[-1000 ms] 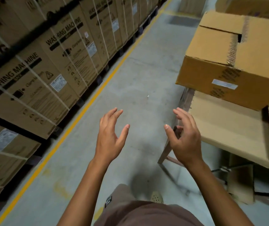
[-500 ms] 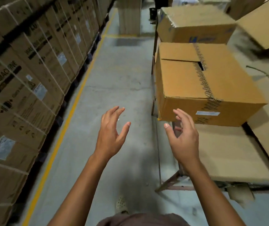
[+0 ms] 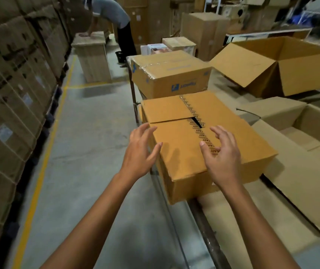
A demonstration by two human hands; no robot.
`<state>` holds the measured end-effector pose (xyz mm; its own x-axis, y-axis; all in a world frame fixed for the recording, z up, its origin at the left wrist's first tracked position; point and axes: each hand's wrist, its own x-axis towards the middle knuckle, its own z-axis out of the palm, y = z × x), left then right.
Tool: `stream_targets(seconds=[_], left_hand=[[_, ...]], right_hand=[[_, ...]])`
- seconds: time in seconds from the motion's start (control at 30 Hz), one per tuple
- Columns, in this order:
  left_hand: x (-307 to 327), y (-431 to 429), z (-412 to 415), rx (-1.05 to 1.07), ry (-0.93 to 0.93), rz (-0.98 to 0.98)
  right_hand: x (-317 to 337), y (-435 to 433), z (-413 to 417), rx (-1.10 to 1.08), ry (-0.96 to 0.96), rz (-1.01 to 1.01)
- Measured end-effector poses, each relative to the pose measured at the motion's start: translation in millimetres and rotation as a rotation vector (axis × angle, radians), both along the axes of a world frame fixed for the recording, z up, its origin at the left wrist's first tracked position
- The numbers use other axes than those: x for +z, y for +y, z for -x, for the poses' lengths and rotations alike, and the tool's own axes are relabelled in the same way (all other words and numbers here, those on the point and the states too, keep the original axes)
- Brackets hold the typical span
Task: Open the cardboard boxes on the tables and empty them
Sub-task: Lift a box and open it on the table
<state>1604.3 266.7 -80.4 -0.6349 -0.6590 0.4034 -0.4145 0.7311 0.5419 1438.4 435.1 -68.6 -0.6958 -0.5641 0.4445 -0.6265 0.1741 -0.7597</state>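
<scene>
A brown cardboard box (image 3: 184,152) lies on the table's near left corner, its top flaps down, with a strip of printed tape along the seam and a small dark gap where the flaps meet. My left hand (image 3: 138,150) hovers at the box's left top edge, fingers spread and empty. My right hand (image 3: 222,154) hovers over the taped seam, fingers loosely bent, holding nothing. Behind it stands a second, sealed box (image 3: 170,74) with blue print.
The table (image 3: 300,200) is covered with flat cardboard sheets. An empty open box (image 3: 283,65) lies at the back right, another open box (image 3: 314,121) at the right. Stacked washing-machine cartons (image 3: 9,105) line the left of the aisle. A person (image 3: 114,20) bends over a crate far ahead.
The view has swung up and toward the table. Both hands, earlier over the aisle floor, are now over the near box, still empty.
</scene>
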Motion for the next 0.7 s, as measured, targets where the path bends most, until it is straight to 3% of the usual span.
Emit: stream_targets(seconds=[0.23,0.37,0.47,0.7], left_hand=[[14.0,-56.6,106.5,0.017,-0.112,0.002],[-5.6,-76.1,136.3,0.142,-0.305,-0.237],[-22.6,-88.2,145.5,0.119,-0.381,-0.233],[-28.7,-136.4,153.9,0.031,-0.408,-0.150]], right_hand=[[15.4,-40.3,103.3,-0.226,0.100,-0.273],[7.8,-48.4,161.8,-0.332,0.101,-0.638],[-11.0,-44.0,184.1,-0.387,-0.022,-0.867],[-25.5,-58.8,166.9,-0.509,-0.001,-0.891]])
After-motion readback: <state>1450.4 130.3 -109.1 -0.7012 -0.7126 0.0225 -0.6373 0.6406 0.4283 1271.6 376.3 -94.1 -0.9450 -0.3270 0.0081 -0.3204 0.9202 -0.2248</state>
